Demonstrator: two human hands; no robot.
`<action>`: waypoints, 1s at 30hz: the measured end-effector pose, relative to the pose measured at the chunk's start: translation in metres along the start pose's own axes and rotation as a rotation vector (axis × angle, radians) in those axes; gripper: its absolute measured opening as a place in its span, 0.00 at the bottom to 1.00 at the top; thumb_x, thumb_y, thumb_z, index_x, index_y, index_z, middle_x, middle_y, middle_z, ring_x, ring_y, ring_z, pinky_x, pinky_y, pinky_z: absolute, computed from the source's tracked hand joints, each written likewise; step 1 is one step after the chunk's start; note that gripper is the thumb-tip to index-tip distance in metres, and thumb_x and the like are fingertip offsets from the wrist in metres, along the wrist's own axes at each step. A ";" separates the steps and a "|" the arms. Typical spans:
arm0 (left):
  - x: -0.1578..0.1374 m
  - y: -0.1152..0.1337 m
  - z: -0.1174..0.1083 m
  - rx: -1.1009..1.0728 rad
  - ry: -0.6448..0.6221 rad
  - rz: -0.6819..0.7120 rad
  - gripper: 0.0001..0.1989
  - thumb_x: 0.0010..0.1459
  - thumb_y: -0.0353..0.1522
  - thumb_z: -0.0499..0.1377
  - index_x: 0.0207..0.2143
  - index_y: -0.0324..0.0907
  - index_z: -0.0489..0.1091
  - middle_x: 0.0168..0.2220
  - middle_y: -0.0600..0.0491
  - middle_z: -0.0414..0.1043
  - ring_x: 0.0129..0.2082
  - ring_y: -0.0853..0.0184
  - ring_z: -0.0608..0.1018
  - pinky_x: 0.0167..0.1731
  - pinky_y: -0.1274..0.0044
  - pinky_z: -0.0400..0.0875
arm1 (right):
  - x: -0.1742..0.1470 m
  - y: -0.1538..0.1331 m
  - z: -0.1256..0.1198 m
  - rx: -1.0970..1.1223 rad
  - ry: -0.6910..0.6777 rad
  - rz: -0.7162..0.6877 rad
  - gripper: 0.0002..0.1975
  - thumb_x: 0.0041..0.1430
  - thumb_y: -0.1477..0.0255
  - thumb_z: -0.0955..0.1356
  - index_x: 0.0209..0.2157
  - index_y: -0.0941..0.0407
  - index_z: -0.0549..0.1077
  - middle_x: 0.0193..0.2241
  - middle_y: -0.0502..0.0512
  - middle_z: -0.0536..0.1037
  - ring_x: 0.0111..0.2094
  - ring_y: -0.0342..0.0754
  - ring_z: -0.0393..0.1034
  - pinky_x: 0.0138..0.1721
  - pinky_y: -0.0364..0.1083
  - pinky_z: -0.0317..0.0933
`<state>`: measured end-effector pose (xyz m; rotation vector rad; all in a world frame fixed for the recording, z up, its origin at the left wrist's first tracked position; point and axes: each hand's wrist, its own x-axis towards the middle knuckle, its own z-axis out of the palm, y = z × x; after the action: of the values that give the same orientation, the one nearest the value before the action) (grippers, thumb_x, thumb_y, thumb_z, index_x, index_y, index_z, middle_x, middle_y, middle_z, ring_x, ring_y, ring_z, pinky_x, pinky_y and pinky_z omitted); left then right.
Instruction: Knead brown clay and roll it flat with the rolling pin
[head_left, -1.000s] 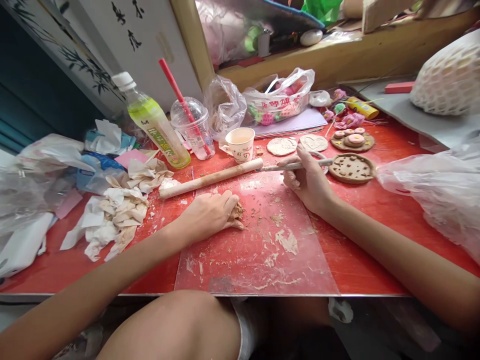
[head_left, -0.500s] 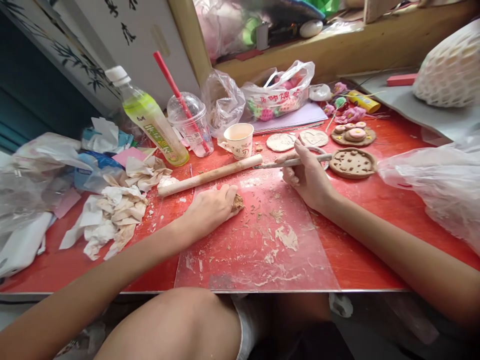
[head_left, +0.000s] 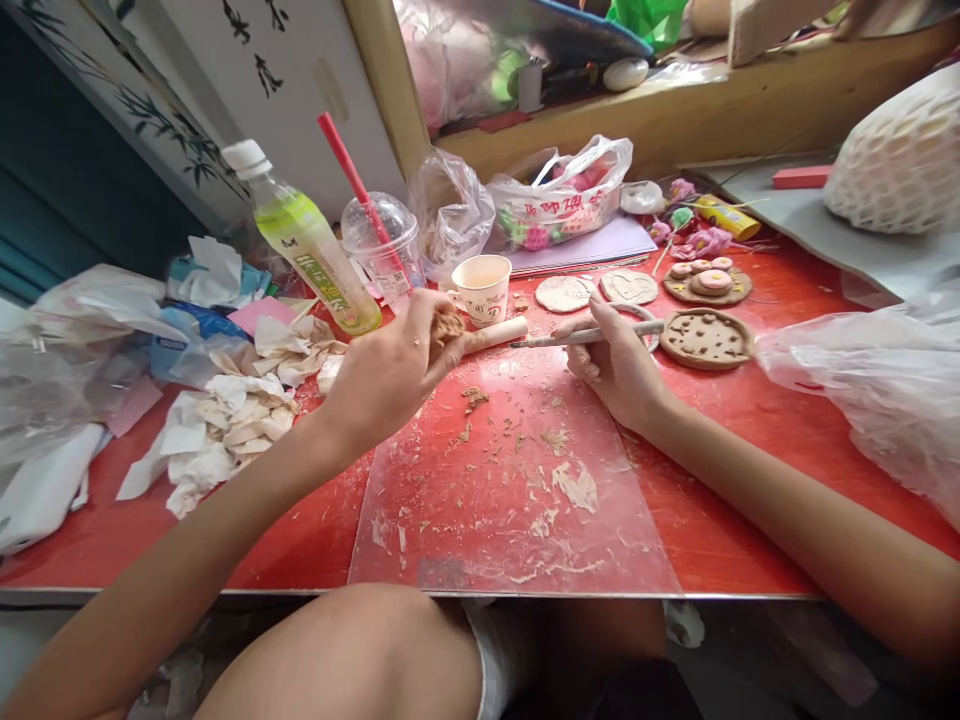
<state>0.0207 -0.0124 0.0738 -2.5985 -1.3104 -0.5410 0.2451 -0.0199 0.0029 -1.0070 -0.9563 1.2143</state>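
Note:
A crumbly lump of brown clay [head_left: 448, 328] is gripped in the fingers of my left hand [head_left: 390, 365], raised in front of the rolling pin [head_left: 501, 333]. The hand hides most of the pin. My right hand [head_left: 619, 360] is closed around a slim paintbrush [head_left: 547, 339], whose dark tip points left toward the pin's end. Below both hands lies a clear plastic sheet [head_left: 510, 530], strewn with clay crumbs and smears. Just beyond the pin stands a paper cup [head_left: 482, 290] of cloudy liquid. Close to my right hand sits a round clay dish [head_left: 707, 338] with dark bits.
On the left are crumpled tissues [head_left: 225, 430], a drink bottle [head_left: 307, 240] and a plastic cup with a red straw [head_left: 382, 245]. Flat clay discs [head_left: 564, 293] and a decorated clay piece [head_left: 709, 281] lie at the back. A plastic bag [head_left: 877, 370] spreads at right.
My left hand has lifted off the plastic sheet with the clay lump, moving up and slightly left over the rolling pin. Crumbs lie where it was. My right hand has barely moved.

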 end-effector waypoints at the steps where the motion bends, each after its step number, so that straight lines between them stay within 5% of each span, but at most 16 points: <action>1: 0.000 -0.002 0.002 -0.074 -0.072 0.034 0.15 0.62 0.42 0.50 0.44 0.41 0.64 0.38 0.50 0.67 0.28 0.70 0.72 0.29 0.76 0.68 | 0.000 0.000 0.000 -0.007 0.001 -0.003 0.27 0.54 0.47 0.59 0.23 0.55 0.73 0.12 0.45 0.55 0.14 0.38 0.44 0.16 0.44 0.40; 4: -0.003 -0.008 0.025 -0.243 -0.230 0.205 0.12 0.62 0.38 0.51 0.42 0.41 0.67 0.43 0.50 0.66 0.36 0.69 0.73 0.40 0.74 0.69 | -0.001 -0.001 0.001 -0.018 -0.004 -0.010 0.26 0.54 0.46 0.59 0.23 0.55 0.72 0.12 0.45 0.56 0.14 0.38 0.45 0.17 0.44 0.40; 10: -0.010 -0.014 0.061 -0.468 -0.021 0.124 0.10 0.62 0.32 0.52 0.45 0.41 0.67 0.39 0.51 0.72 0.40 0.68 0.74 0.44 0.74 0.67 | 0.000 0.000 0.000 -0.007 -0.012 -0.001 0.26 0.54 0.47 0.60 0.22 0.55 0.71 0.12 0.45 0.56 0.13 0.38 0.45 0.17 0.44 0.40; 22: -0.002 -0.004 0.065 -0.605 -0.025 0.073 0.07 0.59 0.30 0.55 0.35 0.41 0.74 0.33 0.54 0.77 0.31 0.70 0.77 0.34 0.78 0.70 | -0.002 0.000 0.002 0.002 -0.012 -0.011 0.27 0.53 0.46 0.60 0.23 0.55 0.73 0.12 0.46 0.56 0.14 0.38 0.45 0.17 0.44 0.39; 30: -0.019 -0.005 0.045 -0.830 -0.344 0.035 0.10 0.59 0.34 0.56 0.36 0.38 0.74 0.31 0.52 0.77 0.30 0.69 0.77 0.33 0.79 0.71 | -0.002 -0.001 0.001 0.023 -0.015 0.005 0.27 0.53 0.46 0.61 0.23 0.55 0.73 0.12 0.46 0.55 0.14 0.38 0.46 0.16 0.44 0.38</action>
<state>0.0167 -0.0095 0.0252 -3.5107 -1.3213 -0.7904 0.2443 -0.0217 0.0037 -0.9841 -0.9498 1.2356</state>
